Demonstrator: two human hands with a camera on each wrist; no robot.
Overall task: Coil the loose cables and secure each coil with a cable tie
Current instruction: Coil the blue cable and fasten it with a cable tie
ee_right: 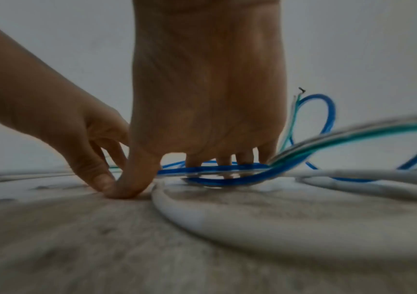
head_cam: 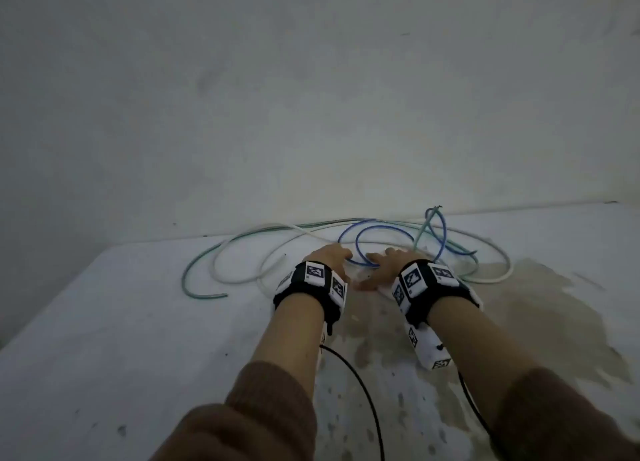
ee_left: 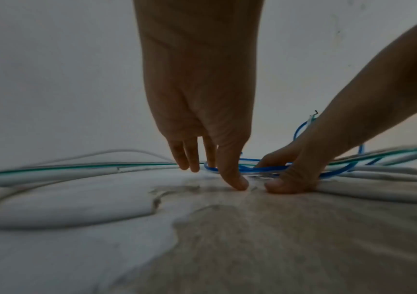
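Blue cable (head_cam: 377, 230) lies in loose loops at the far middle of the white tabletop (head_cam: 104, 322), tangled with a green cable (head_cam: 194, 263) and a white cable (head_cam: 239, 280) that sweep out to both sides in wide arcs. All three run close to the far edge of the top, where it meets the pale wall (head_cam: 311, 80); one blue loop and a green end stand up against that wall at the right. The left hand (head_cam: 330, 258) is down among the loops, fingers straight and spread, its thumb tip (ee_left: 237, 183) pressed on the surface and the other fingertips reaching to the blue strand without closing on it. The right hand (head_cam: 388, 263) is just beside it, thumbs touching; its fingers (ee_right: 225, 161) go down through the blue loops, and from the left wrist view they look curled about the blue strands, though the blur leaves it unclear whether they truly grip. A thick run of white cable curves round close under the right wrist. Nearer the person the tabletop is worn to a brownish patch (head_cam: 519, 305), and two thin black leads (head_cam: 363, 391) trail back from the wrist bands (head_cam: 311, 280). Open surface spreads to the left as far as the slanting left edge, and on the near side below both forearms; brown sleeves (head_cam: 259, 419) cover the arms there
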